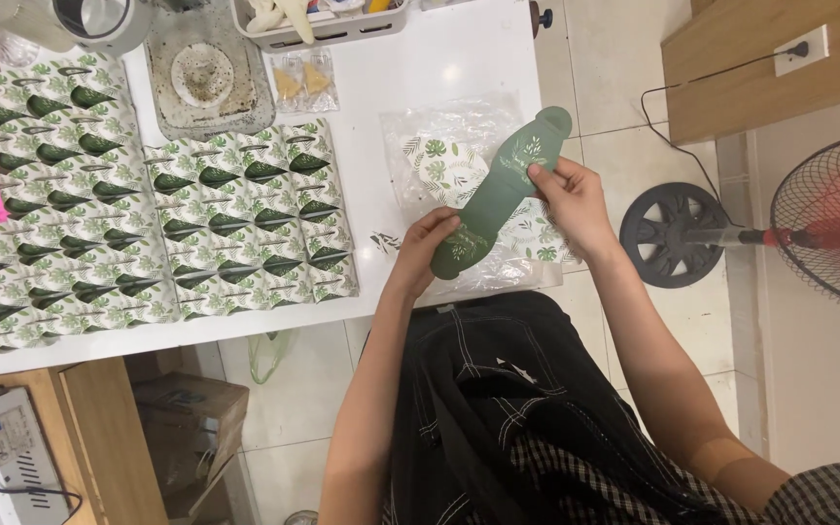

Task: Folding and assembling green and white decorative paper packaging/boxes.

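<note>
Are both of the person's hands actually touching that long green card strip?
Touching. The head view shows the left hand pinching the green card strip at its lower end, the right hand gripping its upper part.

A long green leaf-printed card strip (501, 194), flat and slanted, held at both ends.

One head-worn camera looks steeply down from above the person's lap, close over the white rectangular surface (439, 58) and the tiled floor beyond.

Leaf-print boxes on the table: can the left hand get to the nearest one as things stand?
Probably yes, once freed: the left hand grips the green card, and only bare table lies between it and the boxes.
</note>
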